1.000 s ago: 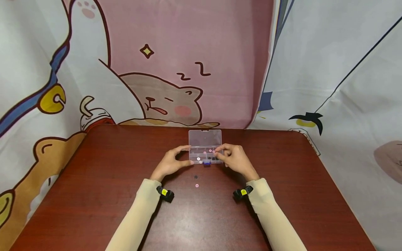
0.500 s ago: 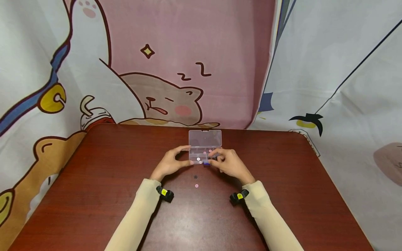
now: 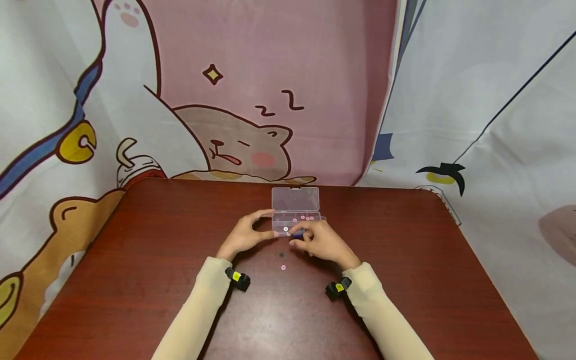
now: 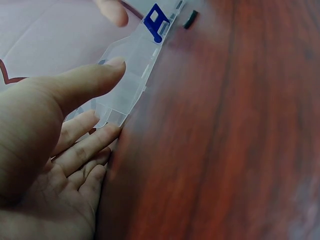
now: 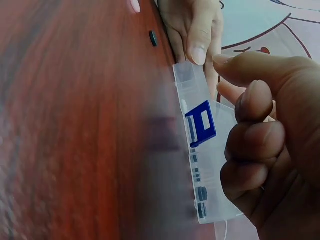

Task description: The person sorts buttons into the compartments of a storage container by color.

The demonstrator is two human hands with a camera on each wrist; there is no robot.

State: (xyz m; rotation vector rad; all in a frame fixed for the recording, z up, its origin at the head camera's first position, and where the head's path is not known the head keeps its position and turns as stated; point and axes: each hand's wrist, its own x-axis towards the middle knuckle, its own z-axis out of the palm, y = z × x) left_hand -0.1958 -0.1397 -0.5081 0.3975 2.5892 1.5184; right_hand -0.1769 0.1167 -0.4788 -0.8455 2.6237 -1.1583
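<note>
A clear plastic compartment box (image 3: 278, 217) stands with its lid (image 3: 295, 199) raised. My left hand (image 3: 241, 237) holds its left end, thumb at the front and fingers along the side and back. Pink button-like discs (image 3: 303, 218) lie in the back row, and a white disc (image 3: 285, 229) lies at the front left. In the right wrist view, black discs (image 5: 202, 194) show through the front wall. My right hand (image 3: 325, 242) hovers at the box's front by the blue latch (image 5: 202, 124), thumb and forefinger apart, other fingers curled; nothing visible is between them.
A black disc (image 3: 281, 255) and a pink disc (image 3: 283, 267) lie on the brown table (image 3: 405, 280) in front of the box. Behind the table hangs a printed curtain (image 3: 333, 100).
My right hand has moved from the box's right compartments leftward and toward the front, its fingertips parting. Another pink disc shows in the back row. My left hand keeps its hold.
</note>
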